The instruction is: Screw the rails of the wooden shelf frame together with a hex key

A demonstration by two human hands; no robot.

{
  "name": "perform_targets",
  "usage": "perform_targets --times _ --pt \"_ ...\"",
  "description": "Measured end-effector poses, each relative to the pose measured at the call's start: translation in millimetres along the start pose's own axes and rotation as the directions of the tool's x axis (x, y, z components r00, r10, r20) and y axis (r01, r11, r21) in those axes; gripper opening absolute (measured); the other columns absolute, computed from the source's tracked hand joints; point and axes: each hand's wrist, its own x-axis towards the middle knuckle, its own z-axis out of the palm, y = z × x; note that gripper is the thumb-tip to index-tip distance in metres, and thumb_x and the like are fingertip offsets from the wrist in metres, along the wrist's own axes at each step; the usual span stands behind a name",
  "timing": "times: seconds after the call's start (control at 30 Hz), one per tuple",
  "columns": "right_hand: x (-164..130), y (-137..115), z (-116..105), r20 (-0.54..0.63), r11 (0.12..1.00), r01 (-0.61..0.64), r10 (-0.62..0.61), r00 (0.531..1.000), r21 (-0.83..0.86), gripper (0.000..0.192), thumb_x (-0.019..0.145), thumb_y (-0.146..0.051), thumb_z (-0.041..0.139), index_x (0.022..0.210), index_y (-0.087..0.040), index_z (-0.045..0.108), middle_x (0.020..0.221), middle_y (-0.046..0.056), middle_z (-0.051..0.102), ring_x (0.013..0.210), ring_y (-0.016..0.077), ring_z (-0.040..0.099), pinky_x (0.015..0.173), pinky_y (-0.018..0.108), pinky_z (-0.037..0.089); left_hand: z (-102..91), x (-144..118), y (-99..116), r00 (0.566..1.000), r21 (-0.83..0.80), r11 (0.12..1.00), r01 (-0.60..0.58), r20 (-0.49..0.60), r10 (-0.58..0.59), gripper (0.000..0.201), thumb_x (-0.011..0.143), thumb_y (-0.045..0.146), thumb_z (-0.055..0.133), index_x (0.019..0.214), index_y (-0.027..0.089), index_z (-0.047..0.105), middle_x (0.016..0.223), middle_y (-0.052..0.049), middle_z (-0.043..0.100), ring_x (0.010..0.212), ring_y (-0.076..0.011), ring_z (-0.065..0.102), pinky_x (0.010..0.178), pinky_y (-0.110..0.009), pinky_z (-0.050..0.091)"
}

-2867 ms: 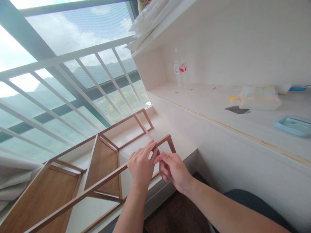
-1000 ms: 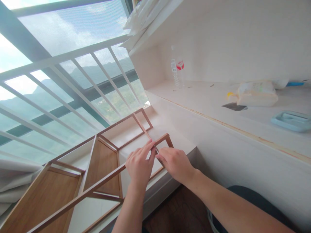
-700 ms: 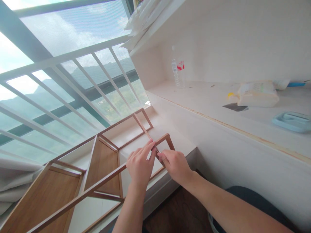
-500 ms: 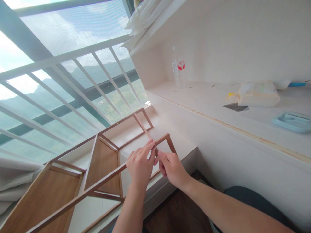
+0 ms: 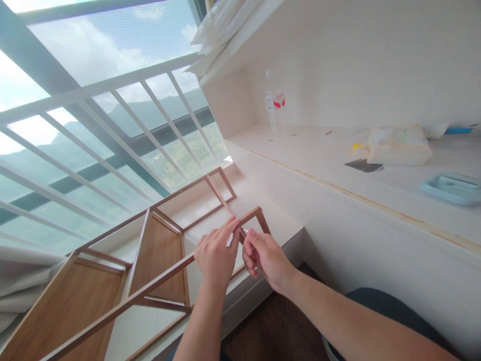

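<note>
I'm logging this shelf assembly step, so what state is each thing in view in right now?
Wooden shelf frame: lying on its side on the window ledge, panels fitted.
Left hand: fingertips pressed on a frame bar at a joint.
Right hand: grip pinched at the same joint; any tool hidden.
Water bottle: upright in the alcove.
White packet: lying flat.
Blue tray: lying flat.
</note>
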Motion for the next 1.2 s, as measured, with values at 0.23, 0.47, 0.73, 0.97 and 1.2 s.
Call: perform_targets --times 0.23,0.47,0.73,0.97,1.2 --pt "1 -10 -19 0.064 0.559 0.231 -0.302 0.951 -0.796 0.055 0.105 -0.057 0.035 0.066 -0.02 0.047 0.055 -0.003 0.049 0.053 0.0117 0.046 0.054 0.025 0.03 1.1 1 -1 1.0 0.01 1.0 -0.006 -0.006 0.006 0.017 0.092 0.026 0.069 0.105 0.032 0.077 0.106 0.005 0.08 0.076 -0.0165 0.076 0.07 -0.031 0.05" --pt "-4 -32 -14 0.243 -0.122 0.213 -0.362 0.9 -0.969 0.043 0.109 -0.041 0.035 0.08 -0.02 0.058 0.077 0.003 0.067 0.069 0.0162 0.058 0.061 0.029 0.024 0.6 0 0 1.0 0.017 1.0 0.0 -0.012 0.0 0.018 0.092 0.026 0.068 0.105 0.032 0.077 0.108 0.004 0.079 0.078 -0.0174 0.076 0.071 -0.031 0.051" --pt "-2 -36 -10 0.27 -0.182 0.212 -0.401 0.875 -0.96 0.043 0.108 -0.041 0.039 0.079 -0.02 0.063 0.074 0.006 0.068 0.068 0.0182 0.058 0.061 0.03 0.023 -0.7 0 0 1.0 0.003 1.0 0.004 0.013 -0.005 0.02 0.092 0.025 0.066 0.108 0.032 0.076 0.111 0.003 0.078 0.082 -0.0189 0.076 0.072 -0.032 0.051" --pt "0 -7 -9 0.2 0.134 0.287 -0.449 0.871 -0.948 0.047 0.105 -0.043 0.045 0.064 -0.021 0.055 0.059 0.003 0.055 0.054 0.0143 0.041 0.06 0.031 0.016 -3.8 0 1 0.999 -0.01 1.0 -0.001 0.041 0.001 0.019 0.093 0.024 0.065 0.107 0.03 0.077 0.11 0.003 0.079 0.08 -0.019 0.076 0.071 -0.033 0.051" --pt "3 7 3 -0.046 0.684 0.196 -0.318 0.947 -0.703 0.059 0.103 -0.061 0.036 0.059 -0.022 0.041 0.052 -0.002 0.041 0.05 0.0122 0.038 0.053 0.029 0.021 -3.1 0 0 0.999 -0.014 1.0 0.0 0.051 0.001 0.02 0.092 0.023 0.067 0.109 0.03 0.076 0.11 0.004 0.079 0.081 -0.018 0.076 0.072 -0.033 0.05"
